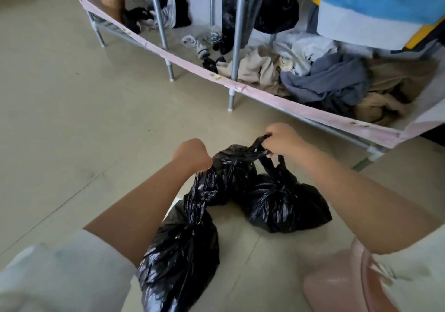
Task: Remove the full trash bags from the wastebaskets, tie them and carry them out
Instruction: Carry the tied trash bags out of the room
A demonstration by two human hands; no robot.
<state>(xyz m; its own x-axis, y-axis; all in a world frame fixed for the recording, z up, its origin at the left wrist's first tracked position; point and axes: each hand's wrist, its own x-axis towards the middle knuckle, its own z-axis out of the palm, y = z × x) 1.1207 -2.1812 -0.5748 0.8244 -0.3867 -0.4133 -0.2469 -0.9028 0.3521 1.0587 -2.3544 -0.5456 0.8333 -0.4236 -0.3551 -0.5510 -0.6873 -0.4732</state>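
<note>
Three black trash bags lie bunched on the pale floor in front of me. My left hand point(193, 154) is closed on the twisted neck of the nearest bag point(180, 251), which hangs below my forearm. My right hand point(283, 140) grips the black handle loops rising from the middle bag point(232, 169) and the right bag point(289, 205). The right bag rests on the floor with its top tied. The pink wastebasket point(342, 285) stands at the lower right, partly hidden by my right sleeve.
A metal-framed clothes rack point(237, 47) with a pink fabric edge runs across the back. Heaped clothes point(325, 80) fill its lower shelf and garments hang above. A brown cylinder point(112, 2) sits at its left end. Bare floor point(72, 119) stretches to the left.
</note>
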